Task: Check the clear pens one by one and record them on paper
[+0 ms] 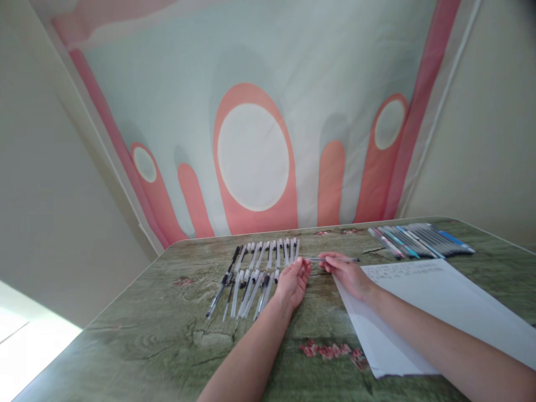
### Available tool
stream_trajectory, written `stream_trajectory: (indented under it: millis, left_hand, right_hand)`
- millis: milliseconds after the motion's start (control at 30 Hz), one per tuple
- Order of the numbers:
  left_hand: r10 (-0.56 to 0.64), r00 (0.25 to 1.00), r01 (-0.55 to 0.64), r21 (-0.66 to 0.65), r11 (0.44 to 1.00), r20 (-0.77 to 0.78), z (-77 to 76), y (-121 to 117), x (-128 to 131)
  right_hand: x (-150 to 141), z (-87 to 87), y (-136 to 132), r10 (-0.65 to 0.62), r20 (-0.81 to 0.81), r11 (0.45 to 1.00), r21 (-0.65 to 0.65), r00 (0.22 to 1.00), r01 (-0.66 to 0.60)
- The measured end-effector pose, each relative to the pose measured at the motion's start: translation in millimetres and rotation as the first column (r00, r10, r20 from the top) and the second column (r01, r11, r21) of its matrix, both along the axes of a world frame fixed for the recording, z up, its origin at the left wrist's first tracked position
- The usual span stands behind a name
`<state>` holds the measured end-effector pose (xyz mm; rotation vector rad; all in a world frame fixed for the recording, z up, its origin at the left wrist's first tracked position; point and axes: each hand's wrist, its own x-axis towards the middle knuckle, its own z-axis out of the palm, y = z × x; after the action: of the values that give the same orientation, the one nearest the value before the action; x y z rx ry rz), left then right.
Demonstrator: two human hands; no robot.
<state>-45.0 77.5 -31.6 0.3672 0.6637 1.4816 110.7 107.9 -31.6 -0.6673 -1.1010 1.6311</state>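
My right hand is closed on a thin pen that lies level just above the table, its tip pointing left. My left hand rests palm up beside it, fingers loosely spread and holding nothing, right next to a group of several white-capped pens laid out in two rows. A white sheet of paper with a line of writing near its top lies under my right forearm.
A second bunch of several coloured pens lies at the table's far right. The table has a green wood-grain cover with pink flower marks. A pink and pale-blue cloth hangs behind it.
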Motion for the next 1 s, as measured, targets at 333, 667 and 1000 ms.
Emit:
stream_trajectory:
  millis: [333,667,1000]
  left_hand:
    - [0.019,1.000,-0.019,-0.008,1.000,-0.018,1.1,-0.6,1.2]
    - [0.022,1.000,-0.022,-0.003,1.000,-0.009,2.4,-0.7,2.0]
    - [0.019,1.000,-0.020,-0.007,1.000,-0.020,3.3,-1.3,2.0]
  right_hand:
    - [-1.2,0.8,-1.5,-0.003,0.024,1.000,0.011,1.000,0.003]
    - [-0.7,-1.3,-1.3,0.008,0.012,1.000,0.023,1.000,-0.008]
    - [-0.3,-0.9,-1.6,-0.003,0.029,1.000,0.026,1.000,0.002]
